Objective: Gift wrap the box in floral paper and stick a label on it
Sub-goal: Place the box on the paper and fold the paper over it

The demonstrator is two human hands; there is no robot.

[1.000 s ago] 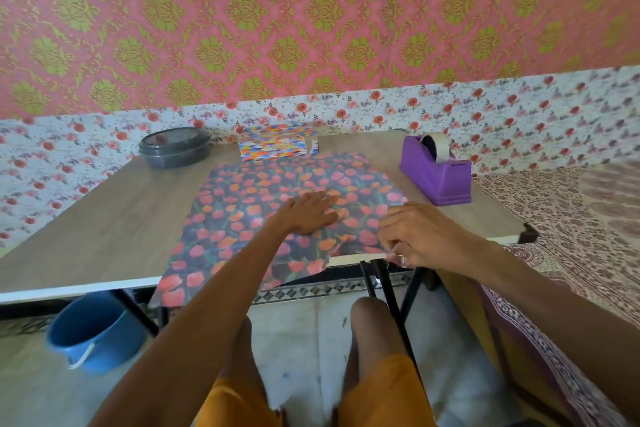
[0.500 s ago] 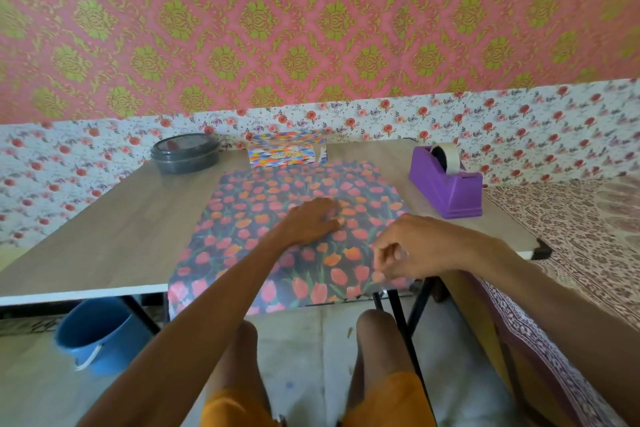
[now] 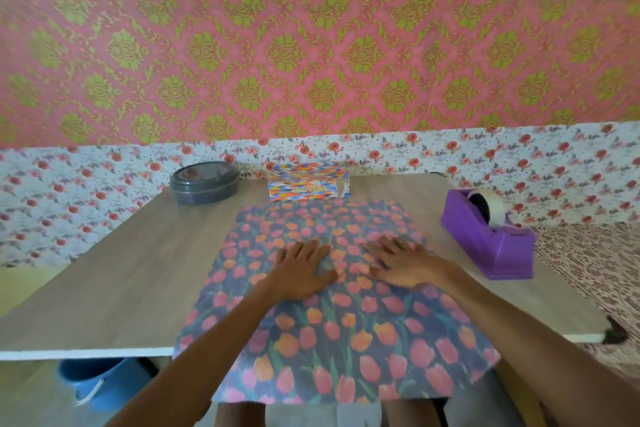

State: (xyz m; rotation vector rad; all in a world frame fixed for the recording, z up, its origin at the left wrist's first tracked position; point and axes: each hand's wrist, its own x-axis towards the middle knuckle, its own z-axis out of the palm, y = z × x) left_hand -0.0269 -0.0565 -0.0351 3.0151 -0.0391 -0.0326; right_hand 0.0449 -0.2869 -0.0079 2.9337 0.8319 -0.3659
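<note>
My left hand [image 3: 302,272] and right hand [image 3: 403,263] lie flat, fingers straight, on the floral paper [image 3: 346,336]; it seems thin, slippery, best taken by corners.

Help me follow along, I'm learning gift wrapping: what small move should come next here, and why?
Probably reach forward for the box and set it on the floral paper. Both the left hand and right hand lie flat on the paper, which is spread on the table, while the box sits beyond its far edge, unwrapped.
</note>
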